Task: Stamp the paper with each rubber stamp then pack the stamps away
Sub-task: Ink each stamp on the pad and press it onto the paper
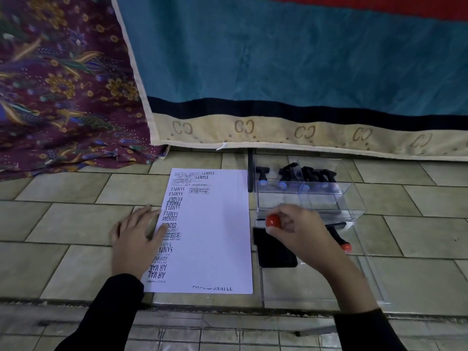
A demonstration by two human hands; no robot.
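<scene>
Red-knobbed stamp hangs pinched in right hand over ink pad; paper lies at nine o'clock under spread left hand.

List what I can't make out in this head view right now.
All in the head view:
1. Face of the red-knobbed stamp: hidden under the right hand, so contact with the black pad is unclear.
2. Prints on the paper: partly covered by the left hand.
3. Black stamps in the clear box: wording too small.

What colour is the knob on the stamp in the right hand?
Red knob, gripped by the right hand; head view.
</scene>
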